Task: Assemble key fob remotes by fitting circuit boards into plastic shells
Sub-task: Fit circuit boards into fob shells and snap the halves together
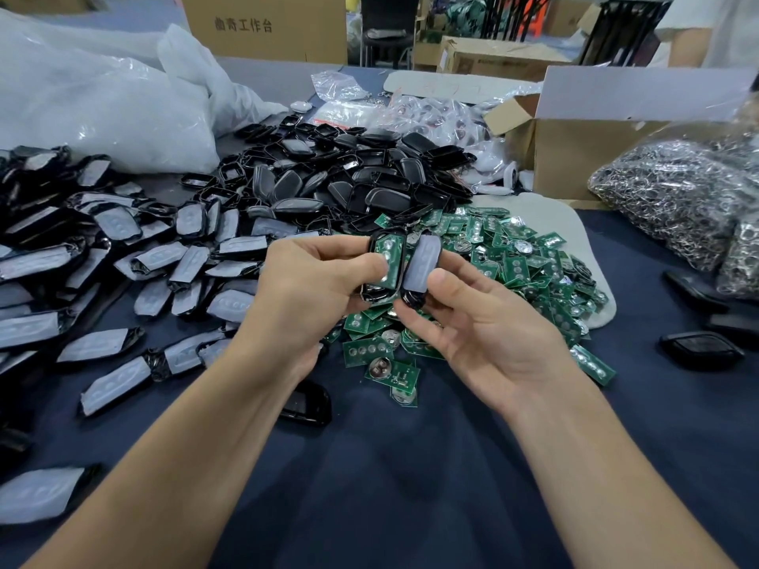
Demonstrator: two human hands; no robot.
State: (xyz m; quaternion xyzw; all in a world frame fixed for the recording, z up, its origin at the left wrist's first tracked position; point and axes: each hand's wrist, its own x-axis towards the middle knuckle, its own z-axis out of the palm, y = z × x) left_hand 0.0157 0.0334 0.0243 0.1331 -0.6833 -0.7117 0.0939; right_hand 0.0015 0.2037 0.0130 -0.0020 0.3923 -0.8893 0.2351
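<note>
Left hand grips black oval plastic shell with green circuit board seated. Right hand pinches grey-padded black cover half. Both held above loose green board pile. Risk: a skewed board would stop the 2 halves snapping shut.

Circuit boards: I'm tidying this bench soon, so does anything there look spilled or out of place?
Somewhat. The pile of circuit boards overflows its white mat onto the dark cloth, with loose boards scattered at its near edge. One black shell lies alone on the cloth, apart from the shell heap.
</note>
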